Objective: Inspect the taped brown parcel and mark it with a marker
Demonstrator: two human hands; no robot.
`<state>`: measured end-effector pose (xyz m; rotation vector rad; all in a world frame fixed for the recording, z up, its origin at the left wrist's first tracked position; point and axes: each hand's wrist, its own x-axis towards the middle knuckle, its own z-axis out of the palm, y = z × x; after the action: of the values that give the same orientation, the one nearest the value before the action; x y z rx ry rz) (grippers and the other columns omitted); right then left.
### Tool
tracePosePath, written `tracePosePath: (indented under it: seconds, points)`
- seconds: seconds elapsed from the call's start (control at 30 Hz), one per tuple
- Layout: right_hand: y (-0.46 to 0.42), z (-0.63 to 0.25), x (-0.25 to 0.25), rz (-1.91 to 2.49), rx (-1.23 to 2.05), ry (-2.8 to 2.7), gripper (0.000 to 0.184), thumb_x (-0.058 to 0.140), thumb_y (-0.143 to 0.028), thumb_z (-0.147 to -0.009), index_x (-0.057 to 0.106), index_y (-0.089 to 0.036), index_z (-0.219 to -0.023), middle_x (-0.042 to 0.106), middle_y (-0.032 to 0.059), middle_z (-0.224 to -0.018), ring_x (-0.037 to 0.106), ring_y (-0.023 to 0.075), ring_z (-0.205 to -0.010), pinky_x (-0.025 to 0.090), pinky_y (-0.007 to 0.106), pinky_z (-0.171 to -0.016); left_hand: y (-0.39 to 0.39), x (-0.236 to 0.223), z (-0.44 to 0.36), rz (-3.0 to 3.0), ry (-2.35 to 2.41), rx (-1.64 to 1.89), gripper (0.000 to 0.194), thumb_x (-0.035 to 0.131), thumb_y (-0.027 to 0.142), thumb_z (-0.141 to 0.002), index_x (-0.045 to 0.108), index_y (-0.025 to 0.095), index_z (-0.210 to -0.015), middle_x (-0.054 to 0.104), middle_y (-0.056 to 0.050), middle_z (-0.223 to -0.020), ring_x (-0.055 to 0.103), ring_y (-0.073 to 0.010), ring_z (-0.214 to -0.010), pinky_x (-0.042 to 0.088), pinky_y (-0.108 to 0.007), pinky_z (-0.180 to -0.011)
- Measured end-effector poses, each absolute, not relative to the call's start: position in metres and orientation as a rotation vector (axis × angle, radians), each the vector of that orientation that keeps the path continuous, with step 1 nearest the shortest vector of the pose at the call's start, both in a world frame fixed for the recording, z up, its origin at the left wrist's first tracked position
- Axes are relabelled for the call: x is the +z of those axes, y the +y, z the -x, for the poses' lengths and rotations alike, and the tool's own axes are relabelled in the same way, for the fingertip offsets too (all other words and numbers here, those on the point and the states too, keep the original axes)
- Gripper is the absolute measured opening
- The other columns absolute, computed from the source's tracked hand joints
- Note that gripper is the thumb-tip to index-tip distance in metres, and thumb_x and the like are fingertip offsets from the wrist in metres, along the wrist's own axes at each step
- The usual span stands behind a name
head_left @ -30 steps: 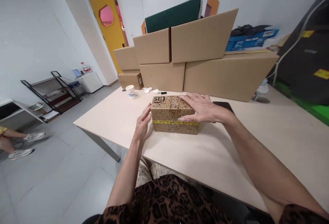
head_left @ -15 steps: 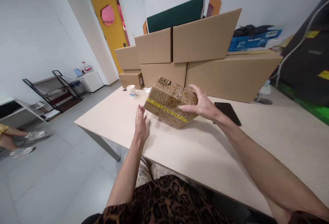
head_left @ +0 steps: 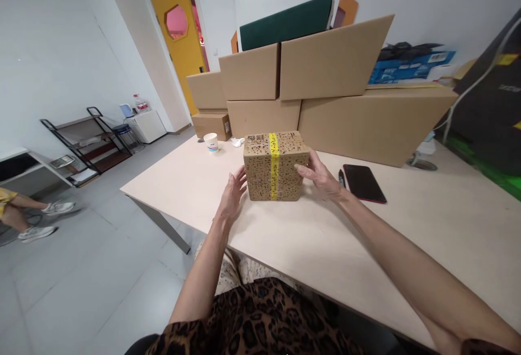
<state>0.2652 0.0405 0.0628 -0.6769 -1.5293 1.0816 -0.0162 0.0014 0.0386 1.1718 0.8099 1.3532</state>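
The pale table [head_left: 309, 252] bears everything I'm minding. At its back stands a stack of plain cardboard boxes [head_left: 325, 64], my largest worry: a hard push away from the body could bump it. In front of it, between the hands, the speckled cardboard carton [head_left: 258, 176] stands upright; I judge it could tip or slip if one side rose while the other got no pressure. A wide swing rightward might knock the black tablet [head_left: 364, 183] or the pen [head_left: 341, 177] beside it.

For pose, I have the right forearm [head_left: 399, 262] and left forearm [head_left: 206, 268] angled inward. The right hand [head_left: 322, 180] grips the carton's right edge, thumb on the front face, fingers around the side. The left hand [head_left: 232, 196] is half-curled by the left face; whether its fingertips press, I can't tell.
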Motion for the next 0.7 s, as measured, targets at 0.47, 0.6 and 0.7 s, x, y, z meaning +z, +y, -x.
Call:
tracePosePath:
  seconds: [0.47,0.6,0.7]
  points:
    - [-0.003,-0.25,0.084,0.619,1.076,-1.166,0.055,0.057,-0.08,-0.088,0.067,-0.041,-0.126,0.067,-0.0015,-0.147,0.051,0.0289,-0.148,0.049,0.052,-0.116,-0.003,0.039,0.016,-1.181,0.58,1.449,0.068,0.064,0.084,-0.082,0.083,0.027,-0.114,0.055,-0.006,-0.163,0.035,-0.0372,-0.16,0.031,-0.051,-0.125]
    - [-0.03,-0.262,0.079,0.706,1.124,-1.103,0.041,0.067,-0.071,-0.087,0.07,-0.037,-0.109,0.073,-0.001,-0.135,0.058,0.0294,-0.14,0.056,0.048,-0.106,-0.005,0.04,0.017,-1.132,0.584,1.455,0.059,0.069,0.078,-0.083,0.082,0.022,-0.096,0.06,-0.01,-0.158,0.039,-0.0388,-0.157,0.036,-0.051,-0.122]
    - [-0.048,-0.269,0.066,0.808,1.189,-1.028,0.043,0.074,-0.072,-0.081,0.07,-0.035,-0.101,0.076,-0.0007,-0.126,0.064,0.0302,-0.132,0.058,0.046,-0.101,-0.014,0.037,0.007,-1.097,0.596,1.436,0.056,0.076,0.072,-0.081,0.078,0.022,-0.105,0.066,-0.012,-0.149,0.046,-0.0367,-0.152,0.041,-0.05,-0.119]
